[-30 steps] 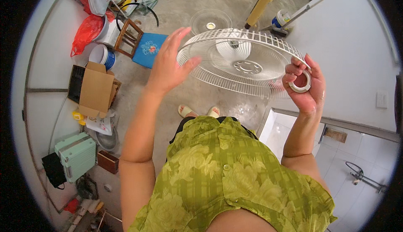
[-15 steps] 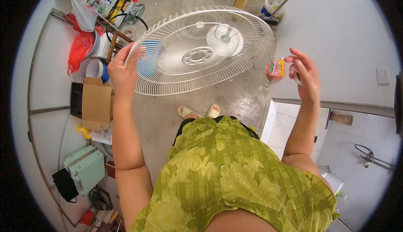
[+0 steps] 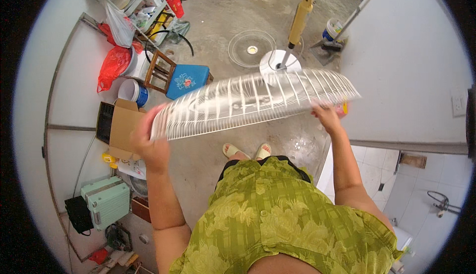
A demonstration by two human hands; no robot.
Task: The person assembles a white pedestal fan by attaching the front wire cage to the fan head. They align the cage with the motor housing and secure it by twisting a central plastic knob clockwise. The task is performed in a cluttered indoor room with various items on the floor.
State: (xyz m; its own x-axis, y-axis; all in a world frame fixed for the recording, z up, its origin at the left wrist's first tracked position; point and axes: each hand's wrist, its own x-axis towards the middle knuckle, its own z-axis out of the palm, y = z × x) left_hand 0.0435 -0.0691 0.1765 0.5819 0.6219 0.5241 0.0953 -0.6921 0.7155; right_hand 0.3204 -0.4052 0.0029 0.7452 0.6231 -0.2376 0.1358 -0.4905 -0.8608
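In the head view, a white wire fan guard is held nearly edge-on above the concrete floor, in front of the body. Its left rim is clasped by the left hand, fingers curled shut on the wire; its right rim is gripped from below by the right hand, where a small pink and yellow object is also tucked. The guard is best kept level and gripped at opposite rims so the thin wires are not bent. An open cardboard box shows a dark interior; contents cannot be told. A white bucket stands beside it.
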